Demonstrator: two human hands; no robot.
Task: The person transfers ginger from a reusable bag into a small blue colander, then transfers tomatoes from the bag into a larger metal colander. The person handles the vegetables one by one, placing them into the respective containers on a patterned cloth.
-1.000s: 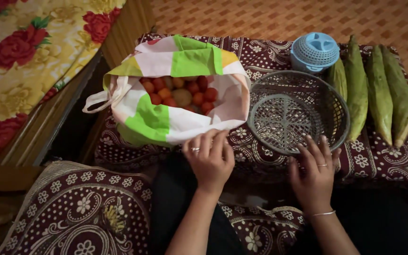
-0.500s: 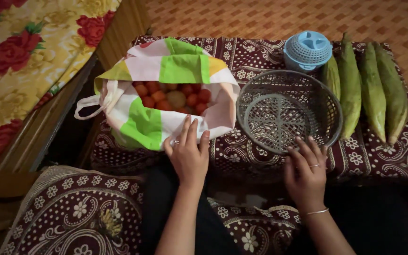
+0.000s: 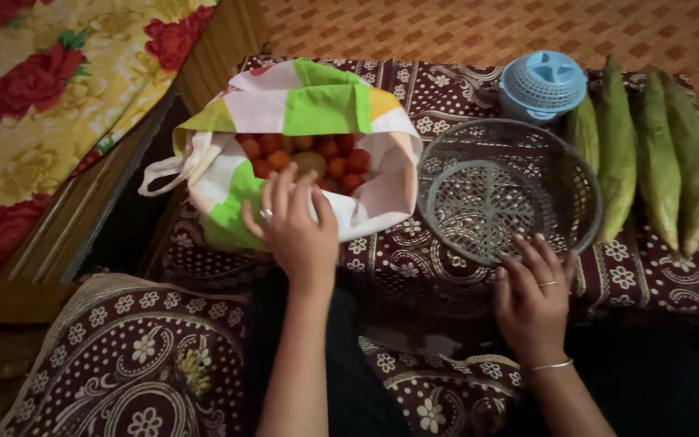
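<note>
Cloth bag of round tomatoes, left hand spread on it; right hand fingers loose at woven basket rim

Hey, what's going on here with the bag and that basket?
A person sits at a low table covered with a maroon patterned cloth. Their left hand reaches over the near edge of an open cloth bag full of red and orange tomatoes, fingers spread above them. Their right hand rests on the near rim of an empty grey mesh basket. Beyond the basket lie long green gourds and a small blue strainer.
</note>
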